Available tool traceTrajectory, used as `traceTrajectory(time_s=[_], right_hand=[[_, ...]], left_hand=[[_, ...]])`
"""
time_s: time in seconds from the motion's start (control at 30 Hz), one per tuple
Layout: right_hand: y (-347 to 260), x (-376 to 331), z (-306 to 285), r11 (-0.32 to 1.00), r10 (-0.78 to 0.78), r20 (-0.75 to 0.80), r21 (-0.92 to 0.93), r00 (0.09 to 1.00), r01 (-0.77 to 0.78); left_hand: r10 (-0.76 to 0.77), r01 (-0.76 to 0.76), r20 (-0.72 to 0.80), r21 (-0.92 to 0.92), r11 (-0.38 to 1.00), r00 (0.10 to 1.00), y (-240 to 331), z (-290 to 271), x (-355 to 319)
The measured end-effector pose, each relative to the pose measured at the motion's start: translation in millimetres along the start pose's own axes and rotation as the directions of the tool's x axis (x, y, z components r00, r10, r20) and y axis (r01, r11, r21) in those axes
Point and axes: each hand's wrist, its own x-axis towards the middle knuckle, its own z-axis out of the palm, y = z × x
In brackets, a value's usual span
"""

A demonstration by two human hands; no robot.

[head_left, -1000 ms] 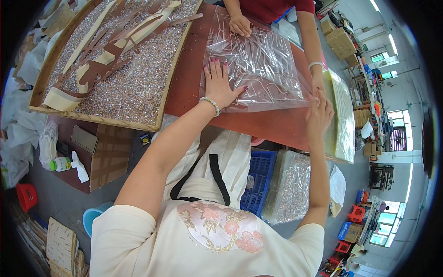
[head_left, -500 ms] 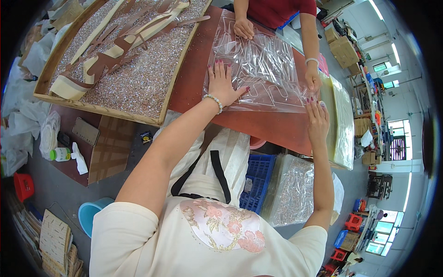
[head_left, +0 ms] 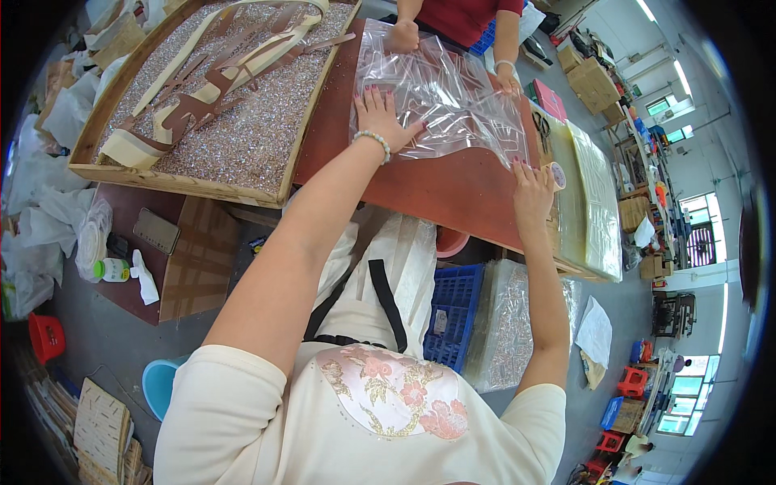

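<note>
A large clear plastic sheet (head_left: pixel 453 97) lies flat on the reddish-brown table (head_left: pixel 436 190). My left hand (head_left: pixel 381 117), with a bead bracelet at the wrist, presses flat on the sheet's near left part, fingers spread. Flat on the table, my right hand (head_left: pixel 531 192) rests at the sheet's near right corner, next to a small tape roll (head_left: pixel 558 174). Across the table a person in a red top holds the sheet's far edge with both hands (head_left: pixel 402 36).
A wooden tray (head_left: pixel 162 174) of glittery beads with brown and cream strips sits at the left. A blue crate (head_left: pixel 453 311) and a bag of beads (head_left: pixel 517 323) stand under the table. Stacked clear sheets (head_left: pixel 594 210) lie at the right. A spray bottle, a phone and bags lie on the floor at left.
The view has shifted, so everything sits further right. My right hand slid from the sheet's right edge down to its near right corner. My left hand stays pressed on the sheet.
</note>
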Motion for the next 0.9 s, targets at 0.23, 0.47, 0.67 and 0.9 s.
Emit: traceTrajectory(time_s=[0.23, 0.47, 0.67, 0.9], right_hand=[[1, -4, -2, 0.998, 0.057, 0.002, 0.002, 0.998, -0.057], [-3, -13, -1, 0.998, 0.052, -0.002, 0.040, 0.999, -0.052], [-28, -36, 19, 1.000, 0.029, 0.032, 0.006, 0.999, -0.029], [-36, -52, 37, 0.998, 0.052, 0.028, -0.024, 0.998, -0.052]], left_hand=[[0.032, -0.032, -0.018, 0.046, 0.998, 0.999, 1, -26, 17], [0.040, -0.037, -0.027, 0.103, 0.994, 0.999, -3, -23, 17], [0.108, -0.081, -0.123, 0.202, 0.976, 0.987, -30, 11, 6], [-0.056, 0.044, 0.051, 0.214, 0.976, 0.997, -11, -5, -21]])
